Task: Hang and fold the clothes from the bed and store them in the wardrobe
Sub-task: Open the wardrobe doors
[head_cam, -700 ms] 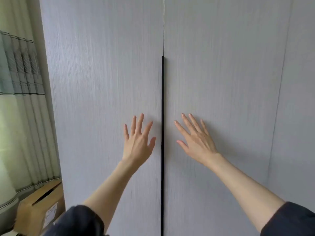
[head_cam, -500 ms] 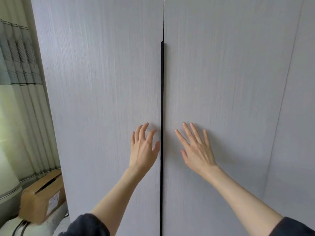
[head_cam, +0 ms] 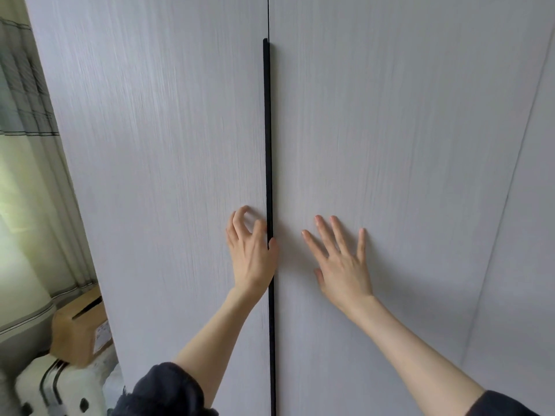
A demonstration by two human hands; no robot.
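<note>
The pale grey wardrobe fills the view with both doors closed. A long black handle strip (head_cam: 266, 130) runs down the seam between the left door (head_cam: 165, 175) and the right door (head_cam: 405, 130). My left hand (head_cam: 252, 256) is at the strip, its fingers curled against the left door's edge and its thumb lying over the black strip. My right hand (head_cam: 342, 265) presses flat on the right door with its fingers spread. No clothes or bed are in view.
A further wardrobe panel (head_cam: 528, 235) continues to the right. Left of the wardrobe hang striped curtains (head_cam: 27, 115). Below them a cardboard box (head_cam: 78, 331) rests on a white suitcase (head_cam: 60, 385) close to the wardrobe's side.
My left hand has slid right to the black strip and its straight fingers have curled onto it. The right hand stays flat on its door. The view has moved closer.
</note>
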